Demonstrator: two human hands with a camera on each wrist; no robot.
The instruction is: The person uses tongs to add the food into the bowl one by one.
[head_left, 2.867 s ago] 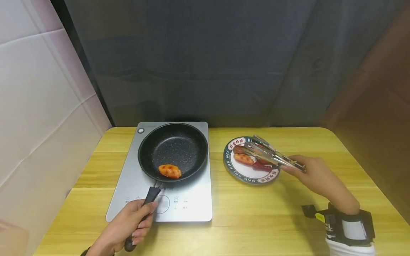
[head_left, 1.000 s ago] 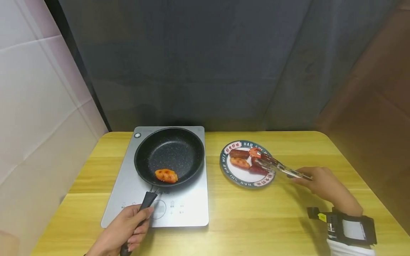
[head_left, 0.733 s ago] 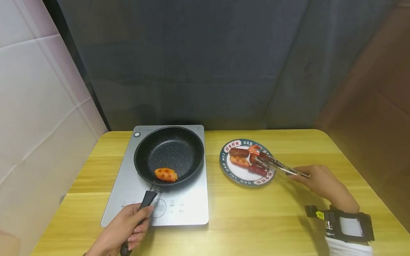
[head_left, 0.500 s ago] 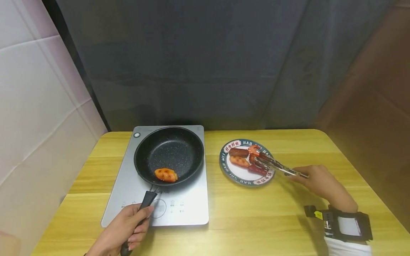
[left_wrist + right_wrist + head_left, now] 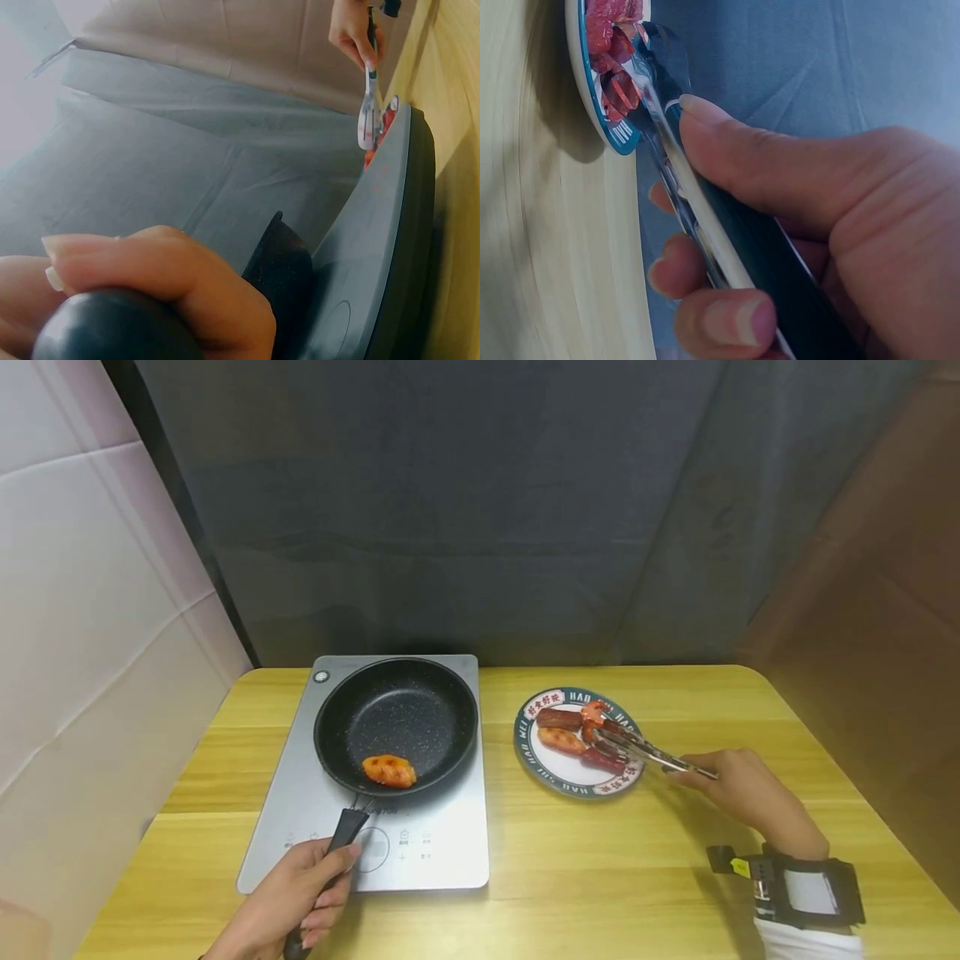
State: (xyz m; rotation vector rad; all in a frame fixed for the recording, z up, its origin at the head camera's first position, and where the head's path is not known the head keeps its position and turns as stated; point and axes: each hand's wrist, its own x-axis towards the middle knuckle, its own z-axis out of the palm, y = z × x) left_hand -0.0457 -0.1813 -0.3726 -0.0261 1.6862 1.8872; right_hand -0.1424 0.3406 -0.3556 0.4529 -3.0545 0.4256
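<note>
My left hand [image 5: 292, 889] grips the black handle [image 5: 347, 832] of a frying pan [image 5: 408, 718]. A browned chicken wing [image 5: 389, 770] lies in the pan near the handle side. My right hand [image 5: 750, 789] holds metal tongs [image 5: 660, 754], thumb on one arm and fingers round the other in the right wrist view. The tong tips reach down among food on a round plate [image 5: 547, 774]. On it lie a brown sausage-like piece [image 5: 559, 719], a second chicken wing [image 5: 561, 740], an orange shrimp [image 5: 596, 711] and dark red pieces [image 5: 602, 761]. Whether the tips grip anything is unclear.
The pan stands on a silver induction cooker [image 5: 450, 860] at the left of the wooden table [image 5: 577, 877]. Dark cloth [image 5: 465, 510] hangs behind the table. A pale wall covering [image 5: 97, 610] rises on the left and a brown one [image 5: 885, 635] on the right.
The tongs, spread wide over the plate at first, are now narrower and lower at its right side. Lately my right hand has edged slightly left. My left hand keeps its grip on the pan.
</note>
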